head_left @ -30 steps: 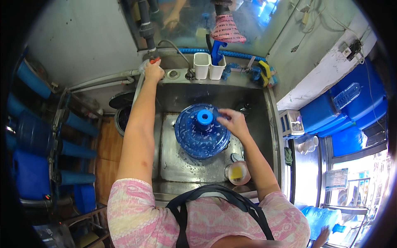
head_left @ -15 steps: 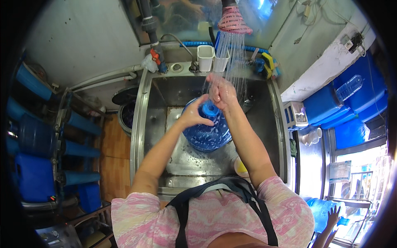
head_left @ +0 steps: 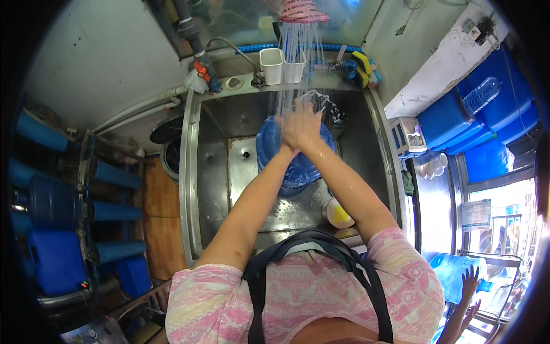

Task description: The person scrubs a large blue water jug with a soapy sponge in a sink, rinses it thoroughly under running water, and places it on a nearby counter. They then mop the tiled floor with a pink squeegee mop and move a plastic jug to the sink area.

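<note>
Water [head_left: 301, 49] falls from a pink-wrapped shower head [head_left: 303, 12] onto the two hands, which meet over the top of a blue bottle [head_left: 267, 146] standing in the steel sink [head_left: 190, 172]. The left hand [head_left: 288, 131] and the right hand [head_left: 310, 121] lie against each other, partly overlapping, fingers pointing toward the back wall; spray and blur hide the fingertips, so I cannot tell whether either one grasps the bottle's neck or merely rests against the other hand. The bottle sits right of the basin's middle and toward its back, leaving the wider room on its left, where bare metal floor runs past a small round hole [head_left: 246, 155] to the left wall. On the right the gap to the side wall is narrower. Toward the person, a round tub [head_left: 330, 210] with a yellow pad [head_left: 340, 214] takes up the near right corner, close beside the right forearm, so that forearm has less space around it than the left. Along the back ledge, beyond the basin's edge, stand two white containers [head_left: 271, 67], side by side, with a red-handled valve [head_left: 201, 72] farther left and a yellow-and-black object [head_left: 362, 70] near the right corner.
</note>
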### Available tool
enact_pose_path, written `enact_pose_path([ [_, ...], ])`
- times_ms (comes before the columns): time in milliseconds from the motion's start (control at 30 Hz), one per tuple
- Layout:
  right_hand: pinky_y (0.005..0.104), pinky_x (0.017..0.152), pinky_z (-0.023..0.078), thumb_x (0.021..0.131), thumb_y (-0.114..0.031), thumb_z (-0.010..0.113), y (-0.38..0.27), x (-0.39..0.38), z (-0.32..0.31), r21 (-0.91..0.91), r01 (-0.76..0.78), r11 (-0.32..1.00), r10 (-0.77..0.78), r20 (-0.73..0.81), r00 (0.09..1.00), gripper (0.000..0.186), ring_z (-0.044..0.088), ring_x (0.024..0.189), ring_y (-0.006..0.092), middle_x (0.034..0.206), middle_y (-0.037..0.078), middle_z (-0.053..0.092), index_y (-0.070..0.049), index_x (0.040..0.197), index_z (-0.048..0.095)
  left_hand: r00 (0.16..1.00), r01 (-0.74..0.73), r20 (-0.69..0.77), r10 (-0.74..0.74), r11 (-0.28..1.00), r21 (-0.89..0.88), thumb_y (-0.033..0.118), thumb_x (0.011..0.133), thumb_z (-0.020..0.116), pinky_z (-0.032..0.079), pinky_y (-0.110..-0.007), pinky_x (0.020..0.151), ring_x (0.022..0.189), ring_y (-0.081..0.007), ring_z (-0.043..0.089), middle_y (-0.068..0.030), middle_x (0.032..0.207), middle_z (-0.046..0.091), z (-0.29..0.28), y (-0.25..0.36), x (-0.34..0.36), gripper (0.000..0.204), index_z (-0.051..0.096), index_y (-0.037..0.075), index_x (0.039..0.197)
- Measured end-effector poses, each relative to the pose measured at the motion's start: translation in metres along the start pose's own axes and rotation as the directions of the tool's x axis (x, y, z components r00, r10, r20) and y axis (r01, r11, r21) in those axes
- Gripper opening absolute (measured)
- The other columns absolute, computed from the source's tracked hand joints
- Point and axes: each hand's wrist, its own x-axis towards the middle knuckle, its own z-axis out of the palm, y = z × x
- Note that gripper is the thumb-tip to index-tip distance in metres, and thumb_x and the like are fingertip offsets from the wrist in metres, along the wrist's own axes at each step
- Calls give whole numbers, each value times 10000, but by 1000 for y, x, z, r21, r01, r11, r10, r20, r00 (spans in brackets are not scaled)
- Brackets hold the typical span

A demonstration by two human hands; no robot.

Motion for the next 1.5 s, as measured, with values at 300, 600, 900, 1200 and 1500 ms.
enact_pose_path([
  [300, 637, 1048, 388, 993, -549, 365, 11, 45, 11, 285, -152, 946, 38, 368, 929, 567, 388, 1385, 433, 1547, 187, 403, -183, 1297, 673, 923, 384, 243, -297, 707, -594, 368, 834, 749, 398, -442, 1058, 1239, -342, 551, -152, 1305, 626, -24, -5, -19, 584, 599, 72, 1314],
  [600, 668, 1030, 367, 978, -578, 393, 0, 33, -2, 435, -208, 876, 13, 410, 912, 638, 387, 1353, 432, 1532, 213, 392, -100, 1305, 658, 936, 231, 298, -186, 965, -123, 280, 942, 580, 441, -416, 1053, 1272, -275, 545, -158, 1377, 576, -19, -15, -16, 474, 524, 80, 1368],
  [900, 517, 1047, 450, 897, -464, 628, -15, -7, 17, 303, 87, 949, -100, 29, 995, 448, 498, 1289, 419, 1485, 182, 466, -154, 1212, 700, 991, -62, 130, 45, 989, 136, 280, 844, 722, 477, -430, 1003, 1196, -355, 598, -187, 1317, 613, -22, -23, -12, 566, 557, 58, 1338],
  [1200, 459, 919, 520, 698, -330, 759, 13, 11, 26, 628, -374, 683, 511, -45, 858, 378, 661, 1028, 386, 1208, 185, 639, -112, 1006, 732, 938, 346, -15, -347, 937, -42, 240, 963, 570, 289, -435, 1171, 1410, -429, 355, -249, 1489, 432, -60, -13, -94, 560, 427, 38, 1466],
  [1500, 399, 699, 541, 652, -139, 701, -33, -92, 17, 700, 465, 542, -218, -417, 882, 144, 663, 786, 327, 831, 99, 664, -97, 785, 666, 425, 868, 629, -651, 95, -488, 503, 927, 655, 494, -367, 983, 1098, -238, 667, -144, 1225, 694, -91, -120, -87, 628, 655, -21, 1272],
])
